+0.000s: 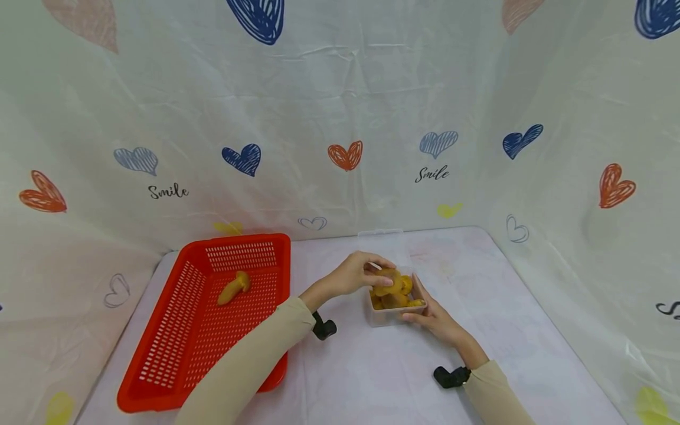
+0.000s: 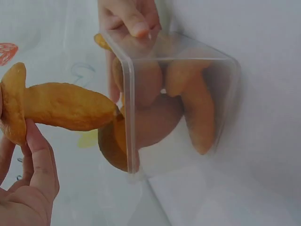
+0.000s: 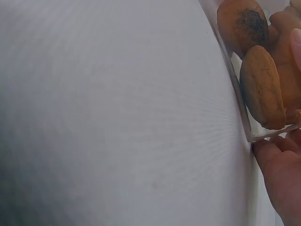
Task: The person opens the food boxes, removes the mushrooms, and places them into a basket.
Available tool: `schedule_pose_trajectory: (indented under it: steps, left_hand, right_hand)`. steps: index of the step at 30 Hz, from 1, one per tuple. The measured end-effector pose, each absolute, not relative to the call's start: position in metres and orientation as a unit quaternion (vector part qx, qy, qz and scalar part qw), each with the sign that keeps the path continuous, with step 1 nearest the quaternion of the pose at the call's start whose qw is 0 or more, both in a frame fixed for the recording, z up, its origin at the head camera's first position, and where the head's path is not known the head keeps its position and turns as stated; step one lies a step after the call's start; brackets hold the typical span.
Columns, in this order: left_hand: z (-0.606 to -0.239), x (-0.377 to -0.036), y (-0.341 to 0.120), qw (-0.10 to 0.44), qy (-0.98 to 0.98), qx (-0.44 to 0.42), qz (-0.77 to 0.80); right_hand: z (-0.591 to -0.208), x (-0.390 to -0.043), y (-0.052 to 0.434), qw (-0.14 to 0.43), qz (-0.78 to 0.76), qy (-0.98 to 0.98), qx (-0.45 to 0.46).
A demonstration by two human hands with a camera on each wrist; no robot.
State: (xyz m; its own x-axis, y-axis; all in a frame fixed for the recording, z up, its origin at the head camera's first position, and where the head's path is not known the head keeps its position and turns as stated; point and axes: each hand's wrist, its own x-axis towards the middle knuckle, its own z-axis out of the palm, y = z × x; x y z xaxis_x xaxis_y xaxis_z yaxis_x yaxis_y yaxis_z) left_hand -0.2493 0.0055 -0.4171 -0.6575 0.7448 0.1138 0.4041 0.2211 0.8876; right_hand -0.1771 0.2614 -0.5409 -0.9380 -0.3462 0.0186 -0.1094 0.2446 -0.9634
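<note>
My left hand pinches a yellow-brown mushroom by its cap, with the stem pointing at the mouth of a clear plastic box. The tip of the stem appears close to the mushrooms at the opening, but I cannot tell whether they touch. Several more mushrooms lie inside the box, some rising above its rim. From the right side, my right hand grips the box, thumb on one wall and fingers on another. In the right wrist view the mushrooms show through the clear wall.
A red perforated plastic basket stands on the left of the white table, under my left forearm. One mushroom lies in it. Behind the box is a clear lid. A heart-patterned sheet hangs around the table.
</note>
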Motion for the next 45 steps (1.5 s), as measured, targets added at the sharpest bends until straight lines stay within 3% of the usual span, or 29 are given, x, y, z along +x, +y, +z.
schedule_pose_trajectory:
  steps: [17,27,45]
  left_hand:
    - [-0.381,-0.242,-0.025,0.142,0.75,0.371,0.529]
    - [-0.362,-0.238,-0.074,0.133,0.77,0.347,0.519]
    - [-0.35,-0.229,-0.178,0.082,0.838,0.22,0.492]
  right_hand:
    - [-0.54,-0.179,0.261,0.096,-0.591,0.788,-0.143]
    - [-0.543,-0.179,0.261,0.095,-0.591,0.787,-0.149]
    - [-0.543,-0.178,0.261,0.107,-0.606,0.772,-0.156]
